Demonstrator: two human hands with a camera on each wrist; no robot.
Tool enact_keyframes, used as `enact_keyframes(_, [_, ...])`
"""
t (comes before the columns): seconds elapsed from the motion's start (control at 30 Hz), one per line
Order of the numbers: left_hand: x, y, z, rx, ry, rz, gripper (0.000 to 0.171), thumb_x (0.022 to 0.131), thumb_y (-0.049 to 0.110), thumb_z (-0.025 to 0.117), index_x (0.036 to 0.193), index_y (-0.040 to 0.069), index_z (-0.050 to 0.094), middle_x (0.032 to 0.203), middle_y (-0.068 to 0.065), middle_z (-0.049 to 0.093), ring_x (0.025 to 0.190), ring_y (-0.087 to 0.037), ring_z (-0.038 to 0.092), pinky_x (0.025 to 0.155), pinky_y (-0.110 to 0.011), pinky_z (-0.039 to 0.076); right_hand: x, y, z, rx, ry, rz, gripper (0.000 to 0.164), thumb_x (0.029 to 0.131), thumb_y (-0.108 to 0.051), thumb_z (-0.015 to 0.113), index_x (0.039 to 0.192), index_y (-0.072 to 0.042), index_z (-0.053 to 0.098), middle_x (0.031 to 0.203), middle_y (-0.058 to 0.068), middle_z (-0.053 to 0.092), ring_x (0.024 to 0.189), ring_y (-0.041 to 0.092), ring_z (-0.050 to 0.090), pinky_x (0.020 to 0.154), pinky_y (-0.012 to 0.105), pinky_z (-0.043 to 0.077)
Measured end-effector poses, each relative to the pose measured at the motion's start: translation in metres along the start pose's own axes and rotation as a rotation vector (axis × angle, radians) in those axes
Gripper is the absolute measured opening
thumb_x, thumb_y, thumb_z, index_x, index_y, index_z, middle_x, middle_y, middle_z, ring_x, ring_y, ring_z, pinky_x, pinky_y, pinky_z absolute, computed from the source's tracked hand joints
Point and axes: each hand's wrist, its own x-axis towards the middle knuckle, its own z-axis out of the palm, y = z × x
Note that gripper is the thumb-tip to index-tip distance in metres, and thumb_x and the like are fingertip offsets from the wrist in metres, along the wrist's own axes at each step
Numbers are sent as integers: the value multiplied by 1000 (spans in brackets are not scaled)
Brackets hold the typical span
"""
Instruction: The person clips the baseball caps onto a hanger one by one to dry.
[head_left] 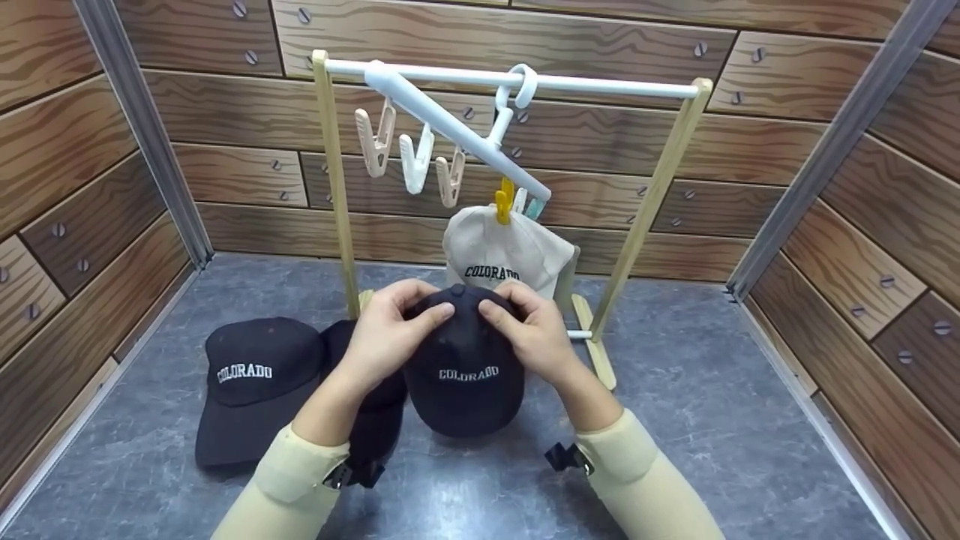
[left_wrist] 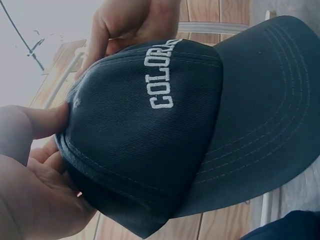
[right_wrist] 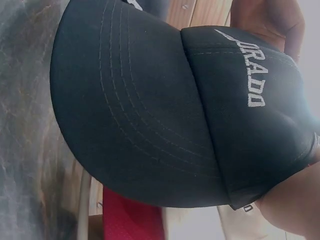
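Black woven cap point(head_left: 465, 405), domed crown point(left_wrist: 130, 125), curved stitched brim point(left_wrist: 265, 110), raised white lettering point(left_wrist: 159, 75): held before a hanging beige cap point(head_left: 481, 240), left hand point(head_left: 390, 330) and right hand point(head_left: 534, 334) pinching the black crown. Above: white tubular hanger point(head_left: 457, 129).

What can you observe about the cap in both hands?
The dark cap looks like woven fabric, with white lettering reading COLORADO, a top button and a stitched, curved brim. It's held brim down before a hanging pale cap; the left hand and right hand grip its crown.
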Motion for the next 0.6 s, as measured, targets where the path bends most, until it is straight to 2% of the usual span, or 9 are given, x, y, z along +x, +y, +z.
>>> enact_keyframes(0.33, [8,9,-5,71,40,47,8,99,14,86,103,8,82,95,0,80,87,-18,69,78,-27,54,16,-7,-4,-3,-8,-17,13,106,-5,75,93,-1,73,94,8,66,92,21,63,84,28,53])
enact_keyframes(0.6, [13,15,-10,101,59,65,8,99,14,85,104,8,82,95,-1,81,89,-19,69,80,-27,53,25,-12,-4,-13,-21,-19,15,106,-7,75,92,-3,72,95,10,66,91,20,63,82,28,52])
